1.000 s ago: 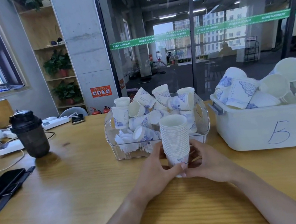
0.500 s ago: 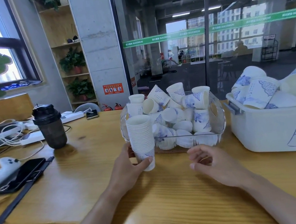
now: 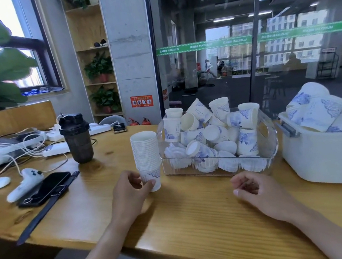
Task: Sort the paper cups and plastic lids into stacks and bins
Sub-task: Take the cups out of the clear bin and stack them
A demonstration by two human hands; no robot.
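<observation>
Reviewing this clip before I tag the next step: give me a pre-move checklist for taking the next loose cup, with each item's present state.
1. Stack of cups upright on the table: ok.
2. Left hand steadies the stack at its base: ok.
3. Right hand free to pick, fingers loosely curled, holding nothing: ok.
4. Loose cups within the clear bin, ready to take: ok.
5. Stack stands apart from the clear bin's wall: cannot tell, they look very close.
6. Cups and lids in the clear bin separated: not ok, they lie mixed.
</observation>
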